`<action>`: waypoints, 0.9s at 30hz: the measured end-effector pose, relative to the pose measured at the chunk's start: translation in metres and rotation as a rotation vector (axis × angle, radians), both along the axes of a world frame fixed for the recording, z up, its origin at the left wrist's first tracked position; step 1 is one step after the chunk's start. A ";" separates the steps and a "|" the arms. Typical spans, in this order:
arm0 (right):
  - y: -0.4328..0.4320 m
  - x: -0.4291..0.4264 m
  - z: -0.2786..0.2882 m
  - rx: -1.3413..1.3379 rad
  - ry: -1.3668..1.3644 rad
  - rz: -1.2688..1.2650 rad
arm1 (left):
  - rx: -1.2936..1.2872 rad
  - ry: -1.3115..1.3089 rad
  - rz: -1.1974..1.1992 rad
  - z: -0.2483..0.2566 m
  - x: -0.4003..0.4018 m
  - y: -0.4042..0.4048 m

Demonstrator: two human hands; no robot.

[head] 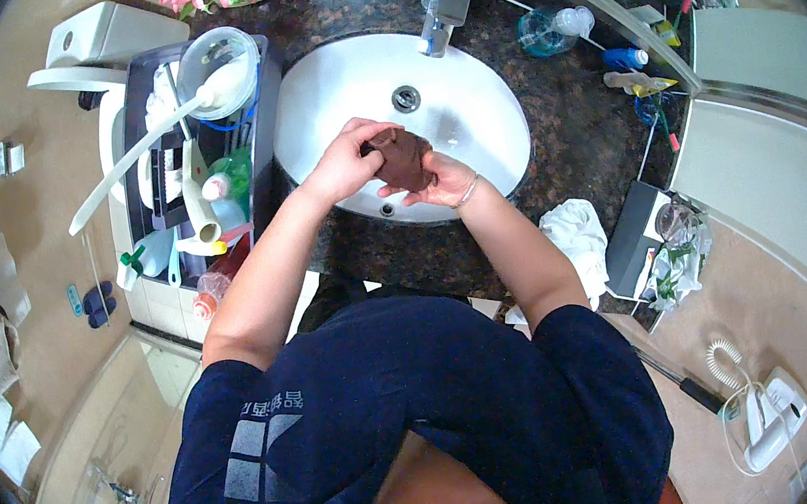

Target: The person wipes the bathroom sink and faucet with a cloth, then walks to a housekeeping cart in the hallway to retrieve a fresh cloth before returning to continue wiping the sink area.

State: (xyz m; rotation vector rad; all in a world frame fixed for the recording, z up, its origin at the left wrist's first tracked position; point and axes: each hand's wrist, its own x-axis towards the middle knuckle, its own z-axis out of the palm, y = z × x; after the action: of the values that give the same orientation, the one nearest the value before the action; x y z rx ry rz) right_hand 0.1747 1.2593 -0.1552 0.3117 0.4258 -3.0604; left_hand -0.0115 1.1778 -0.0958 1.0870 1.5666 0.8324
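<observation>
Over the near part of a white oval sink basin (322,80), both my hands hold a folded brown cloth (403,158). My left hand (350,159) grips its left edge, with the fingers bent over it. At the right edge, my right hand (444,180) supports the cloth from below, its fingers partly hidden. A bracelet circles the right wrist. The metal faucet (447,5) stands behind the basin, and the round drain (406,99) shows beyond the cloth.
Left of the sink, a dark caddy (264,80) holds bottles, brushes and a clear tub. Bottles (547,32) stand on the dark stone counter at right, near a crumpled white cloth (577,238) and a black box (632,239). A mirror edge runs along the counter's back.
</observation>
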 end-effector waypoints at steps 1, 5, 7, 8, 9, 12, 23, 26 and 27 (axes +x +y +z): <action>0.002 0.002 0.003 0.106 -0.001 0.043 | 0.041 0.018 -0.050 0.010 -0.002 0.001; 0.000 -0.007 0.059 0.072 -0.059 -0.162 | 0.119 -0.349 0.017 0.022 -0.010 -0.009; 0.000 -0.008 0.050 -0.287 0.101 0.019 | 0.203 -0.441 0.003 0.021 -0.010 -0.012; -0.002 -0.015 0.052 -0.264 0.138 0.057 | 0.281 -0.551 0.041 0.008 -0.005 -0.014; -0.003 -0.021 0.052 -0.241 0.175 0.082 | 0.303 -0.699 0.075 0.019 0.001 -0.011; -0.007 -0.029 0.052 -0.247 0.030 0.198 | 0.394 -0.672 0.067 0.048 0.004 -0.007; 0.006 -0.053 0.094 0.734 -0.373 0.285 | 0.203 -0.079 0.304 0.055 0.012 0.001; 0.003 -0.065 0.071 1.022 -0.560 0.366 | 0.090 0.060 0.364 0.030 0.011 0.012; 0.003 -0.067 0.056 1.125 -0.647 0.382 | 0.040 0.097 0.373 0.019 0.013 0.016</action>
State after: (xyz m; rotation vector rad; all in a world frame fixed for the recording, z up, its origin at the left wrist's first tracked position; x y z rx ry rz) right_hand 0.1077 1.2624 -0.0989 1.0141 1.7895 -1.8782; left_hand 0.0013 1.1935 -0.0765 0.8848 1.8745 1.0756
